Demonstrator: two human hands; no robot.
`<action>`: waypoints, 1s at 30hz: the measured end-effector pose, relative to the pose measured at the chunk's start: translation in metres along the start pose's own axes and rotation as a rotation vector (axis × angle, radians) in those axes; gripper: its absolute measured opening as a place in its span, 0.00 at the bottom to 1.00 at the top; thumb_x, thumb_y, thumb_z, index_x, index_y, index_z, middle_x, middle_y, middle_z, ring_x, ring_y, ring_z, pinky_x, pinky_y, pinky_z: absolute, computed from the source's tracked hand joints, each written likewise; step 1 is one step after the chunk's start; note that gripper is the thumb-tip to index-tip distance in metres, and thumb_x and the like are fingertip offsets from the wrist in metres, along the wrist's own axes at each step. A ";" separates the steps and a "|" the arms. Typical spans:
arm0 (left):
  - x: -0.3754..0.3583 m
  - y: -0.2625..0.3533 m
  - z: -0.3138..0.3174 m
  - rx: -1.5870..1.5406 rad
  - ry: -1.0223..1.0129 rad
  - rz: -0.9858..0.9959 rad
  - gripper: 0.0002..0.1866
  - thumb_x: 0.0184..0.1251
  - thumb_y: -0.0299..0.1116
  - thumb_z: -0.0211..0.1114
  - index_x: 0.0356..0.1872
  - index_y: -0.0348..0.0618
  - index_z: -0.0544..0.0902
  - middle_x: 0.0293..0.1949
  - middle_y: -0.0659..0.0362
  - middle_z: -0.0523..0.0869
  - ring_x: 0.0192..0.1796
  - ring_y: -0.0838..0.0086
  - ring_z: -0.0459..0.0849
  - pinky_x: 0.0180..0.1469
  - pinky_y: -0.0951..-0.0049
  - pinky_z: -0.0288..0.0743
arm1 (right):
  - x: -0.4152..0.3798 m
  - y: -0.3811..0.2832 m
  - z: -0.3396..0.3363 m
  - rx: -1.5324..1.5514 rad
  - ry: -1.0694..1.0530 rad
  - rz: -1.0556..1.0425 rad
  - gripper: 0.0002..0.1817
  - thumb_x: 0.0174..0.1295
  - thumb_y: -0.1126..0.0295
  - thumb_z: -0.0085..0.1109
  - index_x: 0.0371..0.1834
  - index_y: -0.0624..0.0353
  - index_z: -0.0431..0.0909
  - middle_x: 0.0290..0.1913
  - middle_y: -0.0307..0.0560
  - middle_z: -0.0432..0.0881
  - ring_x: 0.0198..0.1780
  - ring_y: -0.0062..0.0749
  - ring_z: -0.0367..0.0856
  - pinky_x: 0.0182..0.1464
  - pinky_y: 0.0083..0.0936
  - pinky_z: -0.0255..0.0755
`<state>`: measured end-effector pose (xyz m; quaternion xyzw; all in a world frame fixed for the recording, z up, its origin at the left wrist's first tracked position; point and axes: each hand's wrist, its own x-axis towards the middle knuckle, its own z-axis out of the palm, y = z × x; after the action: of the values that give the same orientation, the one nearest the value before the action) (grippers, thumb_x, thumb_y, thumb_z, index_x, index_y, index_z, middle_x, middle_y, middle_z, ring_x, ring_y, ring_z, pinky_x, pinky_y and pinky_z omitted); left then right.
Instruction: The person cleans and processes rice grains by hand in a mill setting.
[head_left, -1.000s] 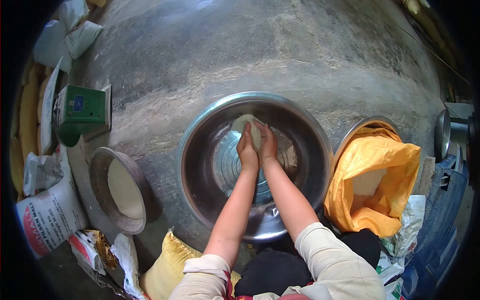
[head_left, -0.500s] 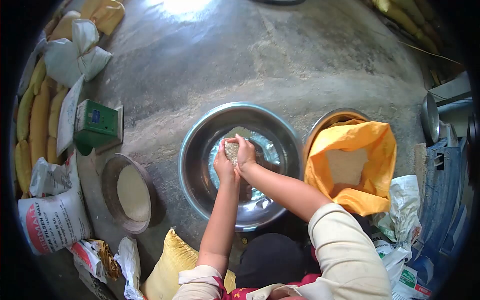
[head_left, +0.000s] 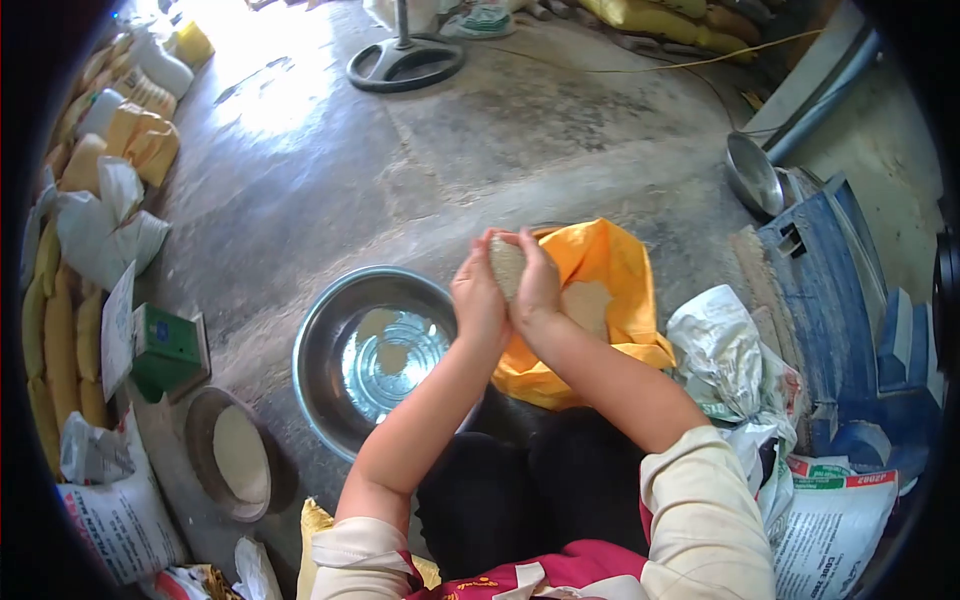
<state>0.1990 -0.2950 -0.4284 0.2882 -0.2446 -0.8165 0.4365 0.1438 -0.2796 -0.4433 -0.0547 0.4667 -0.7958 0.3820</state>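
Observation:
My left hand (head_left: 478, 295) and my right hand (head_left: 538, 280) are pressed together in a cup. A heap of pale grain (head_left: 507, 265) lies between the palms. They hover at the left edge of an open orange sack (head_left: 628, 285), which has a pale grain or meal (head_left: 586, 306) inside. Left of my forearms stands a wide steel basin (head_left: 322, 365), with a thin patch of grain on its shiny bottom.
On the left are a brown bowl (head_left: 205, 440) of pale meal, a green scale (head_left: 165, 345) and stacked sacks. White bags (head_left: 725, 340) and a blue metal frame (head_left: 825, 270) stand on the right. A round-based stand (head_left: 405, 65) is at the back.
My cupped hands have moved right with the grain, from above the steel basin to the orange sack. The head view has shifted, showing more of the floor's far side.

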 end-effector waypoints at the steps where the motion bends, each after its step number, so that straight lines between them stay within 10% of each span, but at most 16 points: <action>1: -0.002 -0.018 0.010 0.053 -0.039 -0.043 0.20 0.68 0.45 0.47 0.46 0.38 0.76 0.37 0.59 0.80 0.38 0.77 0.79 0.40 0.77 0.74 | 0.001 -0.010 -0.019 0.040 0.050 0.012 0.19 0.63 0.57 0.41 0.32 0.60 0.77 0.35 0.45 0.79 0.36 0.28 0.77 0.43 0.23 0.70; 6: 0.024 -0.115 0.000 0.321 -0.304 -0.221 0.29 0.68 0.52 0.38 0.54 0.38 0.70 0.47 0.54 0.77 0.48 0.72 0.76 0.51 0.74 0.69 | 0.023 -0.018 -0.130 -0.039 0.171 -0.068 0.22 0.64 0.55 0.38 0.39 0.62 0.76 0.41 0.47 0.78 0.43 0.31 0.76 0.48 0.25 0.67; 9: 0.049 -0.135 -0.016 0.927 -0.661 -0.558 0.44 0.59 0.67 0.20 0.64 0.38 0.54 0.66 0.50 0.52 0.70 0.69 0.44 0.68 0.70 0.34 | 0.041 -0.008 -0.179 -0.600 0.330 -0.179 0.28 0.64 0.52 0.34 0.43 0.67 0.75 0.44 0.55 0.77 0.48 0.38 0.75 0.52 0.27 0.64; 16: 0.043 -0.076 -0.024 1.114 -0.833 -0.641 0.42 0.61 0.65 0.20 0.62 0.41 0.60 0.60 0.54 0.66 0.64 0.68 0.62 0.62 0.67 0.53 | 0.038 -0.032 -0.202 -0.845 0.322 0.111 0.35 0.61 0.42 0.35 0.49 0.66 0.71 0.50 0.53 0.72 0.54 0.36 0.68 0.56 0.32 0.57; 20: 0.037 -0.041 -0.042 0.917 -0.785 -0.655 0.38 0.64 0.62 0.23 0.58 0.42 0.66 0.53 0.57 0.74 0.57 0.72 0.70 0.55 0.69 0.61 | 0.031 -0.052 -0.176 -0.801 0.232 0.270 0.28 0.60 0.43 0.39 0.48 0.54 0.73 0.48 0.46 0.74 0.54 0.30 0.69 0.53 0.46 0.54; 24: 0.035 -0.005 -0.090 0.387 -0.428 -0.494 0.20 0.68 0.48 0.43 0.44 0.42 0.74 0.40 0.58 0.80 0.44 0.73 0.79 0.42 0.75 0.70 | 0.021 -0.059 -0.118 -0.289 0.049 0.372 0.14 0.61 0.57 0.47 0.37 0.56 0.74 0.32 0.38 0.80 0.32 0.24 0.79 0.34 0.26 0.69; 30: 0.038 0.061 -0.227 0.095 0.075 -0.222 0.16 0.66 0.47 0.47 0.37 0.47 0.76 0.34 0.63 0.81 0.42 0.74 0.79 0.42 0.73 0.69 | 0.022 -0.014 -0.025 -0.110 -0.184 0.460 0.14 0.61 0.55 0.46 0.31 0.52 0.75 0.26 0.35 0.76 0.29 0.21 0.74 0.31 0.22 0.69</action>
<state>0.3720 -0.3917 -0.5606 0.3643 -0.2328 -0.8359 0.3382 0.1095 -0.2730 -0.4525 -0.0400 0.4729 -0.6529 0.5904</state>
